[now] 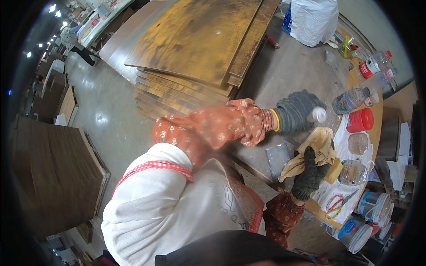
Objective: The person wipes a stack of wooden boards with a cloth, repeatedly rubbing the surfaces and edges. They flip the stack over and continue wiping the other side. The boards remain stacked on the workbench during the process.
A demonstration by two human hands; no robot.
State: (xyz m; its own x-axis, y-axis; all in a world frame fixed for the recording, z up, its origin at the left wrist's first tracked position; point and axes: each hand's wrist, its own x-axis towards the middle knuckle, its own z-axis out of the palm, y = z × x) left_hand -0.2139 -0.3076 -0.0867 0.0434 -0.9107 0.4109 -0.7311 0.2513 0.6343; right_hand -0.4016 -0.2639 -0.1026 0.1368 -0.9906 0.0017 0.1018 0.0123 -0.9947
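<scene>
Drooping in loose folds over the right hand [311, 176], the tan rag [320, 144] sits just above the bench [290, 73], or partly against it; I can't tell which from where I stand. Dark gloved fingers press into its middle, gripping a bunch of cloth. It looks light, limp and hard to harm, so I'd judge a gathered fold near the centre the surest hold; a pinch at one corner would let the rest swing. The knit glove should bite well on cloth.

Just beyond the rag, the left hand [298, 111] is curled, apparently around a small white-ended object [317, 115]. Only that round end shows, so its length and contents stay hidden. It looks smooth, light and fairly stiff, and I'd expect it to slip more than the rag; wrapping the fingers around its body seems right.

Close against the right hand's right side is a yellow sponge [333, 171], probably soft and springy; whether it is held I can't say. To that hand's left lies a flat silvery packet [277, 160]. Nearer the body on its right are scissors [339, 205], and farther right a clear jug [353, 173], best lifted by its handle. Right of the left hand stands a red jar [360, 120]; left and beyond, stacked boards [191, 40] look stiff and heavy.
</scene>
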